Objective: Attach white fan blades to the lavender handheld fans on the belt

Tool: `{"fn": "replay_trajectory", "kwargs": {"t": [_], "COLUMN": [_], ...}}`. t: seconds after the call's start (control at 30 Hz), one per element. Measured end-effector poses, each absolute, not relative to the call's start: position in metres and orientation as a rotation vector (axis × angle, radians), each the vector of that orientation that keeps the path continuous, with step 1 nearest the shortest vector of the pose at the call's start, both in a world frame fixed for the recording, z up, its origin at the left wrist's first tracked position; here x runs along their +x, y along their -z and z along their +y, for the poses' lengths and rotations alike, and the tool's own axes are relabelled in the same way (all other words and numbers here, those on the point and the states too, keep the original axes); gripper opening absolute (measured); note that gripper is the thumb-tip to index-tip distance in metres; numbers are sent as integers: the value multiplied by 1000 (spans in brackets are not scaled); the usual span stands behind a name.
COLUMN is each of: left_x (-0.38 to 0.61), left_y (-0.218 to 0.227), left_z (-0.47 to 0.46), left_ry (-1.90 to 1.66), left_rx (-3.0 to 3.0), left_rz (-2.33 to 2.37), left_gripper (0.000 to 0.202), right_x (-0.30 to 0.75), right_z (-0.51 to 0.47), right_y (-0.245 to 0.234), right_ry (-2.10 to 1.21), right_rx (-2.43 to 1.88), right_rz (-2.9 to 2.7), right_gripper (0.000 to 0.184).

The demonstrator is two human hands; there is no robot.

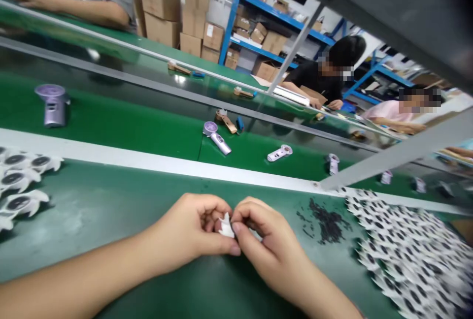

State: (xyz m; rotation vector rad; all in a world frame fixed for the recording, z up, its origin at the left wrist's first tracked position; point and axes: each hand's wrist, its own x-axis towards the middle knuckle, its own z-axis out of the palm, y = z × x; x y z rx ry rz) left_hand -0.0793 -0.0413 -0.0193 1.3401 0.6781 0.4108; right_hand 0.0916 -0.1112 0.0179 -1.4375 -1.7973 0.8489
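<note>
Both hands meet over the green worktop. My left hand (pixel 207 225) is closed around a small white fan blade wheel (pixel 226 226), its thumb stretched along the near side. Only part of the wheel's pointed blades shows between the fingers. Against the wheel's right edge, my right hand (pixel 264 233) has thumb and index finger pinched together; whether a small part is between them is hidden. Right of that hand lies a loose heap of small black pieces (pixel 327 223). Many similar white wheels with dark centres (pixel 410 255) cover the worktop at the right.
More white wheels (pixel 18 181) lie at the left. Beyond a white rail (pixel 148 160), a green conveyor belt (pixel 155 132) carries purple handheld fan bodies (pixel 218 138). A slanted metal post (pixel 399 146) stands at the right. Co-workers (pixel 328 75) sit across the line, with cardboard boxes (pixel 162 14) behind.
</note>
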Motion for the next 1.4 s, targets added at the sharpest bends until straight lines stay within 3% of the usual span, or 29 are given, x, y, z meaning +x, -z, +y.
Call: {"fn": "replay_trajectory", "kwargs": {"t": [0.5,0.7,0.8,0.9,0.97,1.03,1.07,1.23,1.4], "left_x": [-80,-81,-79,-77,-77,-79,-80,-82,-83], "left_y": [25,27,27,26,26,25,25,22,19], "left_z": [-41,-40,-37,-32,-29,-27,-27,-24,-9], "left_ry": [-434,-492,-512,-538,-538,-548,-561,-635,-845], "left_rx": [1215,1191,1238,1217,1162,1114,1096,1043,1051], "left_rz": [616,620,629,698,703,682,677,708,783], "left_gripper": [29,27,30,39,44,45,46,47,47], "right_x": [102,105,113,124,134,145,151,166,140], "right_z": [-116,-127,-117,-74,-31,14,33,65,1], "right_y": [-9,-2,0,-4,-9,-15,-18,-18,-6], "right_ry": [-584,-229,-132,-110,-142,-198,-248,-470,-631], "right_rx": [-1394,-1214,-1157,-1650,-2292,-2521,-2584,-2561,-2216], "right_rz": [-1942,-2174,-2224,-1979,-1546,-1297,-1220,-1184,-1486], "right_gripper": [13,42,45,51,75,94,95,40,25]}}
